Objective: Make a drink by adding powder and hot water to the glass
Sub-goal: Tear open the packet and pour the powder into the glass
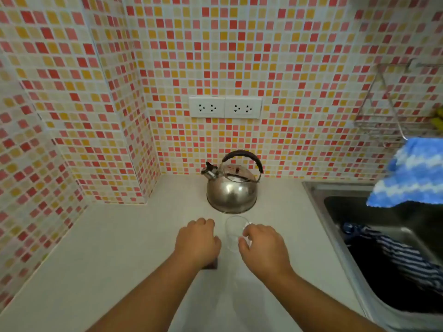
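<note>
Right hand [262,248] curled around clear glass [233,232] on white counter [119,259]; left hand [197,240] just beside, loosely cupped over small dark packet [212,264]. Steel kettle [231,185] just beyond.

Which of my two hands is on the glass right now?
Your right hand, its fingers curled around the glass. The left hand rests beside it, covering something dark.

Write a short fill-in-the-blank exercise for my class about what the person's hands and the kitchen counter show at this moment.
1. The right hand grips a clear ____.
2. The steel kettle stands on the counter directly below two wall ____.
3. A blue and white cloth hangs above the ____.
4. The left hand lies over a small ____ brown object.

Missing words: glass; sockets; sink; dark
</note>
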